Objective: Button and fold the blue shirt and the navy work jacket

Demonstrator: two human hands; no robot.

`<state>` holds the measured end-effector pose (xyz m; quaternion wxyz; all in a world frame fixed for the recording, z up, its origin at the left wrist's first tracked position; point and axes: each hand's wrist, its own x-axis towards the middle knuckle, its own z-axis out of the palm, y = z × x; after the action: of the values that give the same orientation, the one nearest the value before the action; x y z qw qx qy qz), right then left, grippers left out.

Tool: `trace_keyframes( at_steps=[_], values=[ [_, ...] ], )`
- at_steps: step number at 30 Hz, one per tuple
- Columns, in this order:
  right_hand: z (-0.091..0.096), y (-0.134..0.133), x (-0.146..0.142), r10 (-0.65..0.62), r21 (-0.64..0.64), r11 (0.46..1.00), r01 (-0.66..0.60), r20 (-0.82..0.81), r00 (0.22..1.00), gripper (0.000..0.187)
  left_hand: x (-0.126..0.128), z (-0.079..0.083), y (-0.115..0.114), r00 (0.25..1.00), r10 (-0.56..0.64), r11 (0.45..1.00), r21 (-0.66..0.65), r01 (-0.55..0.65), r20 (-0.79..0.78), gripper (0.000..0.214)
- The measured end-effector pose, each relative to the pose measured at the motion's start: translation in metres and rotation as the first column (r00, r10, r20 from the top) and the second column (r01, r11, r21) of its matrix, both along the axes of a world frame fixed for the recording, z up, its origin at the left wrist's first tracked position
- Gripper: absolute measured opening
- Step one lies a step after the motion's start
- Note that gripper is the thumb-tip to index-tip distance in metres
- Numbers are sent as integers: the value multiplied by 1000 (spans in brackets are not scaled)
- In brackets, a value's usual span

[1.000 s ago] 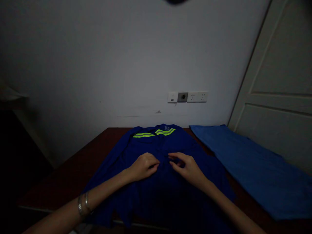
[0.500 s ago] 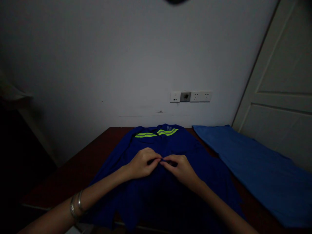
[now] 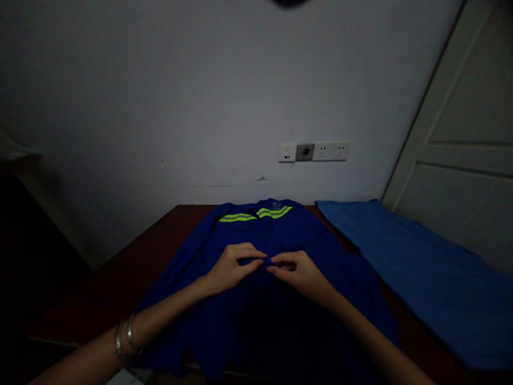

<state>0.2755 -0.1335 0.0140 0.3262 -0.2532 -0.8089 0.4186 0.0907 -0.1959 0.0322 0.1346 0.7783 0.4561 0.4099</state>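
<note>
A dark blue long-sleeved jacket [image 3: 224, 243] lies spread on the table, its collar toward the wall and yellow-green reflective stripes across the chest. My left hand [image 3: 236, 263] pinches the jacket's front edge near the middle, thumb below and fingers above. Close beside it, my right hand [image 3: 298, 271] pinches the same front opening, its fingertips almost meeting the left ones. The small bit of cloth between the fingertips is too dark to make out in detail. Two silver bangles circle my left wrist.
The dark red table [image 3: 132, 262] stands against a grey wall [image 3: 224, 96]. To the right lies a lighter blue cloth [image 3: 420, 267]. Sockets and switches [image 3: 331, 151] are set in the wall above the table. A panelled door [image 3: 460, 176] stands at the right.
The fingertips of both hands have shifted slightly apart at the jacket's front. The camera view has tilted a little, and the jacket lies as before.
</note>
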Motion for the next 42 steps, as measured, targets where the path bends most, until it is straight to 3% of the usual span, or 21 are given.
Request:
trace_keyframes(
  at_steps=[3, 8, 12, 16, 22, 25, 34, 39, 42],
  values=[
    [-7, 0, 7, 1, 71, 997, -4, 38, 999, 28, -1, -1, 1, 1000, 23, 1000, 8, -23, 18, 18],
    [-37, -28, 19, -200, 375, 919, 124, 171, 965, 36, -6, -5, 0, 998, 66, 998, 17, -66, 16, 18],
    [-62, -55, 19, -220, 385, 920, 71, 358, 907, 62, -7, -10, -1, 997, 76, 997, 6, -76, 17, 17],
    [-66, -61, 13, -237, 403, 914, 38, 457, 857, 77, -4, -13, -2, 997, 78, 997, -5, -78, 8, 17],
    [-51, -47, 9, -242, 425, 904, 38, 437, 866, 48, -4, -12, -7, 996, 88, 996, -5, -88, -3, 17],
    [-48, -37, 4, -306, 422, 904, 75, 513, 802, 35, -7, -15, -7, 994, 113, 994, 11, -113, -3, 16],
    [-53, -44, -16, -508, 580, 803, 134, 549, 664, 35, -18, -27, -5, 974, 227, 973, 41, -227, 24, 14],
    [-59, -41, -21, -537, 616, 779, 119, 556, 635, 22, -21, -29, -5, 967, 254, 966, 44, -255, 33, 14],
    [-58, -35, -22, -544, 615, 778, 128, 558, 627, 25, -20, -28, -6, 969, 246, 968, 41, -247, 38, 14]
  ],
)
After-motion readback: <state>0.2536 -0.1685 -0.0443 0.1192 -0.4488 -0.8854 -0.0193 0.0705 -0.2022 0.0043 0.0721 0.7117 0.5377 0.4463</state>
